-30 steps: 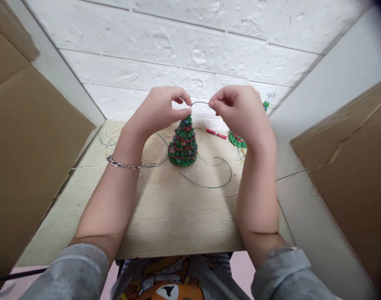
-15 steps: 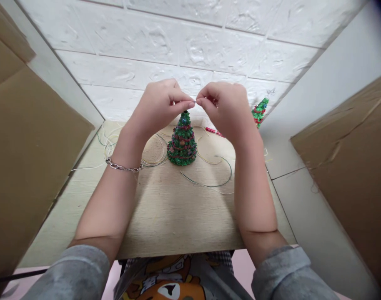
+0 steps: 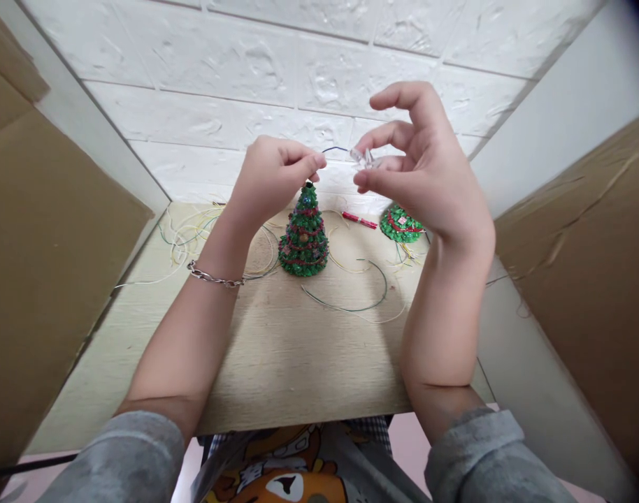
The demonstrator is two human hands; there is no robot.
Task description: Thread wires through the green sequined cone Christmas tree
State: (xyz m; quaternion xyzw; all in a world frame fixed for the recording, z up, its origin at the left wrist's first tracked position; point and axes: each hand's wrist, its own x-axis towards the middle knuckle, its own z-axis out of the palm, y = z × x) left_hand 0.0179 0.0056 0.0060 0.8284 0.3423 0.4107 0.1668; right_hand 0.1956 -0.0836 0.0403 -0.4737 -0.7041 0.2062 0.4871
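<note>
In the head view, my left hand (image 3: 282, 171) pinches one end of a short dark blue wire (image 3: 335, 149) just above the tip of a small green Christmas tree (image 3: 305, 241). My right hand (image 3: 421, 161) holds a clear star-shaped ornament (image 3: 362, 159) between thumb and fingers, at the wire's other end, with its index finger raised. Whether the wire passes through the star I cannot tell. Red strands and small coloured beads wrap the tree, which stands upright on the wooden table (image 3: 298, 363).
A second green tree (image 3: 402, 223) stands partly hidden behind my right hand. Near it lies a red pen-like object (image 3: 359, 220). Loose wires (image 3: 180, 237) tangle at the left, and a curved green wire (image 3: 385, 286) lies right of centre. Cardboard (image 3: 586, 279) flanks the table.
My right hand has moved right and turned, and now a clear star shows in it. A blue wire shows between the hands. My left hand stays pinched above the tree.
</note>
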